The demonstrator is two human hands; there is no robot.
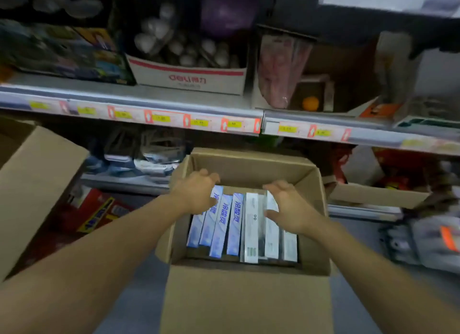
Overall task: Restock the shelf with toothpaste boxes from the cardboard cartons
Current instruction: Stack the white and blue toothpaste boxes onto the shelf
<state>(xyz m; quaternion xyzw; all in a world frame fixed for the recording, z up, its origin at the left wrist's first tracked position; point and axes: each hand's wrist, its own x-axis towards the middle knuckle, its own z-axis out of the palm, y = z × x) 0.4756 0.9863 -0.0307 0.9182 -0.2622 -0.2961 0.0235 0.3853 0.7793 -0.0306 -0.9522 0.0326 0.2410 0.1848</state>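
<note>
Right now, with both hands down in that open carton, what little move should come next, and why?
Probably close both hands on a bundle of toothpaste boxes and lift. The left hand and right hand hover with spread fingers over the row lying in the cardboard carton, gripping nothing yet, so no box can go to the shelf.

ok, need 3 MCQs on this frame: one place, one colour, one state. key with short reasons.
1. Where are the toothpaste boxes?
A. on the top shelf
B. in the open carton
C. on the floor

2. Colour of the left-side boxes?
A. blue-white
B. red
C. green

3. State of the carton?
A. taped shut
B. flaps open
C. crushed flat

Key: 1 B, boxes stand packed inside the carton, with the left hand and right hand over them; 2 A, blue and white faces; 3 B, flaps folded out.
</note>
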